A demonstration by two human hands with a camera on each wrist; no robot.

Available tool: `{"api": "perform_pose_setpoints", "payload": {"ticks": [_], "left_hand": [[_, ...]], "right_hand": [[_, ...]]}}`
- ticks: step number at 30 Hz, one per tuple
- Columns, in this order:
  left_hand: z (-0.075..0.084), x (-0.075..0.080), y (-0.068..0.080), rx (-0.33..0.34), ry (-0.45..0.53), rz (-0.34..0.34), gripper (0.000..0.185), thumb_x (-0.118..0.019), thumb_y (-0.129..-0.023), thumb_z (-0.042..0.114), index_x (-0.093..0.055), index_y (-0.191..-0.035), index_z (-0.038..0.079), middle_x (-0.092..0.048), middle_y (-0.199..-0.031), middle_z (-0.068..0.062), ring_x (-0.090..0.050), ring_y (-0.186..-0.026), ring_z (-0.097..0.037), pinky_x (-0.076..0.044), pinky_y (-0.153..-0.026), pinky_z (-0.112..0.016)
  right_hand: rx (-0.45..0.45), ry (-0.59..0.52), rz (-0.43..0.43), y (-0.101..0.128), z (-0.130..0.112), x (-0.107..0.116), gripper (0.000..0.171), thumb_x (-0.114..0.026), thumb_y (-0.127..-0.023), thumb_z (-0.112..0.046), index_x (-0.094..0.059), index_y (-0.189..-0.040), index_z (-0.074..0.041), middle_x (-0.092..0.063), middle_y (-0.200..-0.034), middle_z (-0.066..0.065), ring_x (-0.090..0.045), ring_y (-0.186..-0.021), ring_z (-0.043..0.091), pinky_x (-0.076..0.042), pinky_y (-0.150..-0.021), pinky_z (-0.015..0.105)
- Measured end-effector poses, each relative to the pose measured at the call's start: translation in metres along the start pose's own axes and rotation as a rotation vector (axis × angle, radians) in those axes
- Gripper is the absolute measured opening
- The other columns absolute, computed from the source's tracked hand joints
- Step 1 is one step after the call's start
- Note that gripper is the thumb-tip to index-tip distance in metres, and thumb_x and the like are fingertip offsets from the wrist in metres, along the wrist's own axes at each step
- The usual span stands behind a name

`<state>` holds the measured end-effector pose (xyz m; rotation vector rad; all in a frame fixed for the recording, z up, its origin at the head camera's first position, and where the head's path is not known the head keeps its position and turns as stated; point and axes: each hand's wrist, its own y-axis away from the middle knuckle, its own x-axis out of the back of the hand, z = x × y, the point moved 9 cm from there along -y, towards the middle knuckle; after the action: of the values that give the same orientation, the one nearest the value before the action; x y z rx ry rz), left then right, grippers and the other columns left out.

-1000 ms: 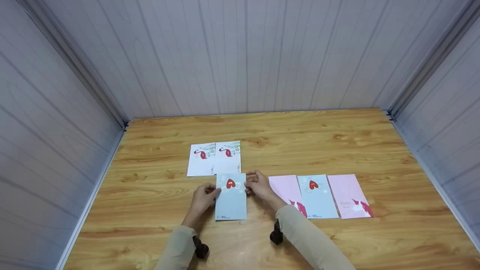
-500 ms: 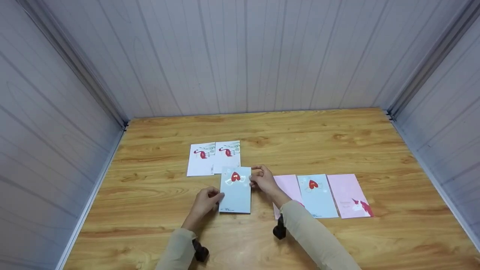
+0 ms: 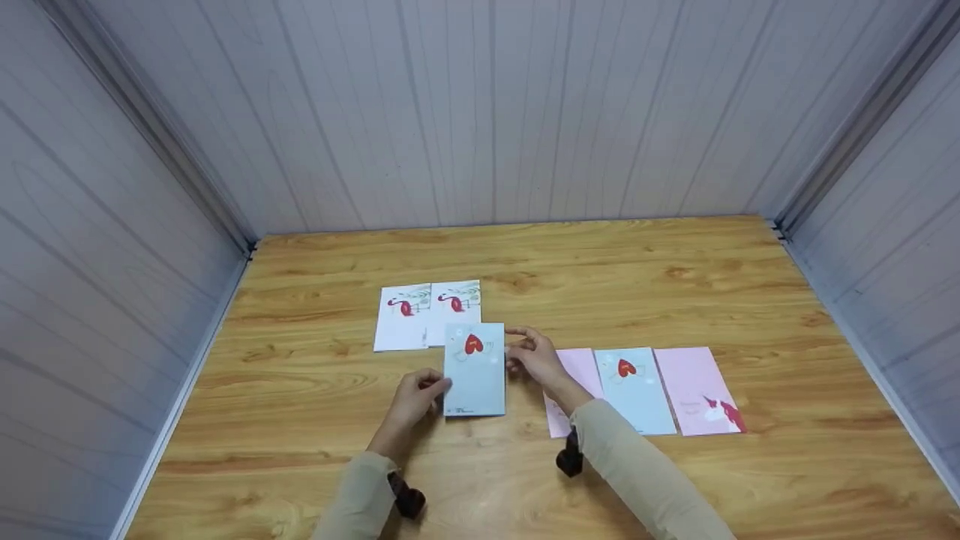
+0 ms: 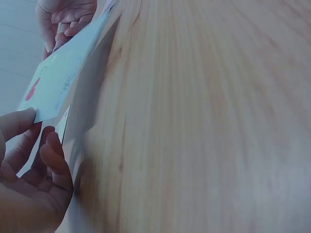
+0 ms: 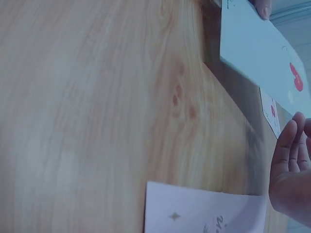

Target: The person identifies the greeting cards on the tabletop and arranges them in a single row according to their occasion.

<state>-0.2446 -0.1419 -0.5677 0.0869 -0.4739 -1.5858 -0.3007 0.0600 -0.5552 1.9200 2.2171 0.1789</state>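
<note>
Left hand (image 3: 416, 397) pinches the left edge of a thin, rectangular, pale blue card (image 3: 474, 382) in its lower half, thumb on the printed face; the right hand (image 3: 538, 358) pinches the opposite edge in its upper half; the card, printed with a red heart near its top, is raised off the wood-grain worktop (image 3: 300, 450), with its shadow beneath in both wrist views.

Two white rectangular cards with red flamingo prints lie side by side beyond it; the left white card (image 3: 402, 330) shows whole in the head view; the right white card (image 3: 457, 292) is partly hidden behind the held card.

To the right lies a row of three: a pink rectangular card (image 3: 579, 369), partly covered by the right forearm; a second pale blue heart card (image 3: 637, 397); a pink card with a unicorn print (image 3: 694, 379).
</note>
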Motion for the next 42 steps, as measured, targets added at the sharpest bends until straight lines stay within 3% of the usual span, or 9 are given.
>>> {"api": "perform_pose_setpoints", "payload": {"ticks": [8, 13, 20, 30, 36, 42], "left_hand": [[0.003, -0.001, -0.001, 0.044, 0.095, 0.026, 0.017, -0.057, -0.086, 0.02, -0.059, -0.092, 0.004, -0.053, -0.074, -0.004, -0.046, -0.057, -0.017, -0.037, -0.048, -0.027], [0.004, -0.005, -0.004, 0.085, 0.145, 0.033, 0.02, -0.058, -0.086, 0.021, -0.059, -0.096, 0.005, -0.056, -0.08, -0.006, -0.049, -0.065, -0.018, -0.041, -0.054, -0.029], [0.009, -0.011, -0.01, 0.057, 0.166, 0.049, 0.02, -0.058, -0.085, 0.019, -0.06, -0.097, 0.003, -0.056, -0.078, -0.006, -0.05, -0.064, -0.017, -0.04, -0.053, -0.028], [0.013, -0.018, -0.021, 0.06, 0.187, 0.086, 0.021, -0.058, -0.086, 0.019, -0.061, -0.099, 0.004, -0.054, -0.077, -0.006, -0.049, -0.062, -0.014, -0.04, -0.053, -0.024], [0.023, -0.025, -0.024, 0.013, 0.195, 0.083, 0.023, -0.057, -0.086, 0.016, -0.06, -0.104, 0.002, -0.056, -0.081, -0.006, -0.049, -0.063, -0.015, -0.041, -0.052, -0.027], [0.034, -0.035, -0.026, -0.055, 0.141, 0.066, 0.024, -0.057, -0.085, 0.014, -0.059, -0.107, 0.004, -0.056, -0.082, -0.007, -0.051, -0.063, -0.022, -0.041, -0.047, -0.028]], "right_hand": [[0.014, 0.023, -0.038, 0.007, -0.001, 0.001, 0.038, -0.055, -0.08, 0.004, -0.051, -0.118, 0.0, -0.056, -0.082, 0.009, -0.054, -0.062, 0.015, -0.046, -0.059, 0.031], [0.012, 0.039, -0.055, 0.018, -0.006, 0.002, 0.038, -0.055, -0.081, 0.002, -0.05, -0.118, 0.002, -0.056, -0.083, 0.01, -0.055, -0.064, 0.019, -0.047, -0.063, 0.035], [-0.007, 0.031, -0.09, 0.022, -0.001, 0.006, 0.04, -0.057, -0.081, 0.0, -0.047, -0.119, 0.005, -0.055, -0.083, 0.01, -0.053, -0.067, 0.02, -0.046, -0.067, 0.038], [0.016, 0.099, -0.048, 0.023, 0.006, 0.018, 0.04, -0.058, -0.08, -0.001, -0.049, -0.119, 0.0, -0.056, -0.082, 0.008, -0.054, -0.063, 0.016, -0.047, -0.061, 0.033], [0.023, -0.001, 0.024, 0.017, 0.002, 0.029, 0.037, -0.057, -0.079, 0.002, -0.051, -0.115, 0.002, -0.054, -0.078, 0.007, -0.052, -0.059, 0.014, -0.045, -0.056, 0.028], [-0.001, -0.063, 0.13, 0.008, -0.001, 0.047, 0.032, -0.057, -0.08, 0.003, -0.052, -0.112, 0.002, -0.051, -0.076, 0.007, -0.052, -0.058, 0.014, -0.045, -0.055, 0.026]]}}
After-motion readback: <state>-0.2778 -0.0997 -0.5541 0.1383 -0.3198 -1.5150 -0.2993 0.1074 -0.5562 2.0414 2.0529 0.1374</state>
